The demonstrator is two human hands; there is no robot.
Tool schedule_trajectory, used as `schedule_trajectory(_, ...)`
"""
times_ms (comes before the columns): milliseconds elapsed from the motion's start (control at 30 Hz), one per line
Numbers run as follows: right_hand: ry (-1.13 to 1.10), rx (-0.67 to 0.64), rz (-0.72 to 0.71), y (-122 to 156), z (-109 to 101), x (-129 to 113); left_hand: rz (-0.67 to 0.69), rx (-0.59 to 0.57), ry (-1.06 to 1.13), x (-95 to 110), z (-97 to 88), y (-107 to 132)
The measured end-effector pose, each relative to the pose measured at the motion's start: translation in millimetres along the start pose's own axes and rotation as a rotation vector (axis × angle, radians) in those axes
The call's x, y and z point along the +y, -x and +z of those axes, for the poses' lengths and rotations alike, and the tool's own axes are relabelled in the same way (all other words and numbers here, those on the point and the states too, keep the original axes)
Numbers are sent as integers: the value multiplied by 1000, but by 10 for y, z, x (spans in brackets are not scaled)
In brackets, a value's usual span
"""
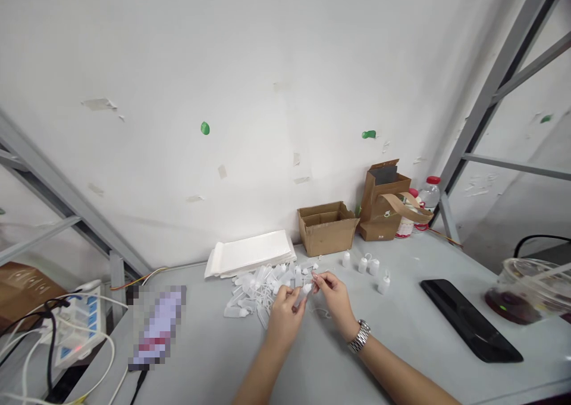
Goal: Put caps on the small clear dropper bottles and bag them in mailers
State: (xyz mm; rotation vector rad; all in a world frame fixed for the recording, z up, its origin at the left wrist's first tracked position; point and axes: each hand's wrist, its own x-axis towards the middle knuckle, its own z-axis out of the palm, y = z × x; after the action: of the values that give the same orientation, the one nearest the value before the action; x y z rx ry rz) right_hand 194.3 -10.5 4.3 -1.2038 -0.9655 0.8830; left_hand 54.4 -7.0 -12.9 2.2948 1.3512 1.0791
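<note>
Bottles (pixel 259 280), small and whitish, lie heaped on the grey desk (pixel 209 351) before you. Your left hand (pixel 286 313) has its grip closed round one small bottle (pixel 306 292), raised just right of the heap. Your right hand (pixel 334 298), the one with the metal watch (pixel 359 336), has its fingertips by that bottle's tip (whether they pinch anything, I cannot tell). Beyond it to your right stand four capped bottles (pixel 383 284), apart from the heap.

Behind the heap you have a stack of white sheets (pixel 254 253) and an open cardboard box (pixel 328 235), with no writing readable on either. Next along, the brown paper bag (pixel 379 214) carries small white marks, too tiny to read. White print on the brown packet (pixel 29 292) at your far left is likewise illegible. Near your right arm lies a black phone-like slab (pixel 470 320).
</note>
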Motion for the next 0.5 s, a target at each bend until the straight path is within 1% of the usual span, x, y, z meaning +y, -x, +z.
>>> schedule_trajectory(133,79,-3,-62,6,-8,16,1,15,-8,-4,13,12)
schedule_trajectory(233,117,11,-82,22,-4,-3,-8,30,-30,-1,29,21)
schedule_trajectory(400,114,49,-46,63,21,-4,-6,49,-28,16,39,34)
schedule_trajectory(500,118,64,-42,82,43,20,-20,21,-11,40,44,47)
